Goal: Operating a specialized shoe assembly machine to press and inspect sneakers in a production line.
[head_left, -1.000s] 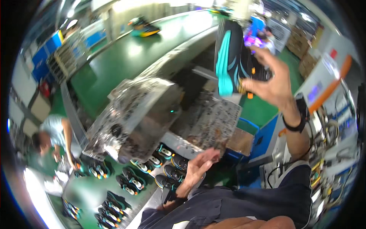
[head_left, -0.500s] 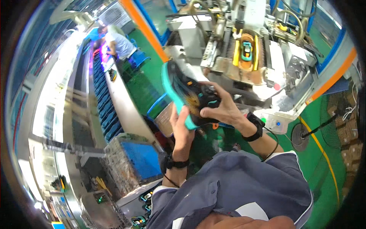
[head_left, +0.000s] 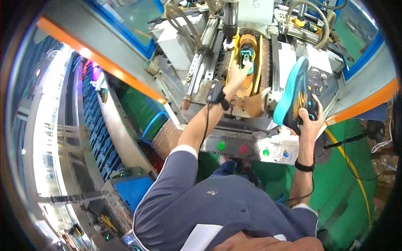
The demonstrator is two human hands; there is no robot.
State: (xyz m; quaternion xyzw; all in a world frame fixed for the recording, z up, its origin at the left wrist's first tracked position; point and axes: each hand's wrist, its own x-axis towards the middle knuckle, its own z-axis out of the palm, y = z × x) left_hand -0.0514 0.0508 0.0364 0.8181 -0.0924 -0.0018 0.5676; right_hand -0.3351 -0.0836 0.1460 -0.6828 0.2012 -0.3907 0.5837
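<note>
My right hand (head_left: 310, 121) grips a black athletic shoe (head_left: 302, 100) with a thick teal sole and yellow-orange side marks. The shoe is held up on its end at the right front of the machine, sole facing left. My left hand (head_left: 238, 76) reaches into the machine's middle, its thumb and fingers closing about the rear of a second shoe (head_left: 248, 53) with teal and black parts. That shoe sits in an orange-brown cradle (head_left: 250, 83) between yellow side pads. My fingers partly cover it.
The machine (head_left: 247, 146) has green, red and blue buttons along its front. Orange-edged frame posts (head_left: 104, 62) flank it, and a metal cylinder (head_left: 230, 21) hangs above the cradle. At left runs a conveyor (head_left: 94, 121). A fan stand (head_left: 324, 148) is at right.
Both hands held the black shoe together; now my right hand alone has it, farther right. My left hand has left it and reached forward into the machine. The view has turned right.
</note>
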